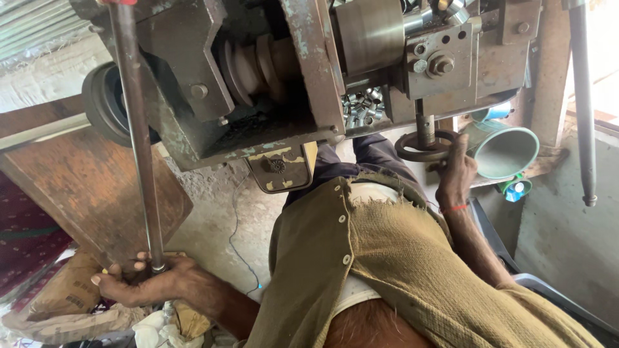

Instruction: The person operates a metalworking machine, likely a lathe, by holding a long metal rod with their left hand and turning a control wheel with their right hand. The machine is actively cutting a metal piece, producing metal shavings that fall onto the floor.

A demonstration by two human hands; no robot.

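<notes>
Hands at work on an old bench lathe (258,84), seen from the wearer's head-mounted camera looking down past an olive button shirt (387,258). At near left, the left hand (145,283) is clenched around the end of a long steel bar (138,142), which runs away from the person and up into the rusted machine body. At right, the right hand (456,171) grasps the rim of a small round handwheel (422,147) that sits on a short shaft under the carriage; a red thread circles that wrist.

Judging from how things lie, the bar is fed into the machine and the work looks partly done: a heap of small bright metal rings (362,106) already lies in the open tray below the spindle, near the middle of the frame, while most of the bar's length remains outside the machine. Whether the spindle is turning cannot be told.

Containers stand at far right. A pale teal funnel-shaped vessel (506,151) lies tilted with its mouth toward the camera and appears empty. Just beside it, lower down, rests a small green-and-blue bottle (516,188); its contents cannot be seen. At near left, on the floor, lie a brown cardboard box (68,290) and crumpled white rags (155,332).
</notes>
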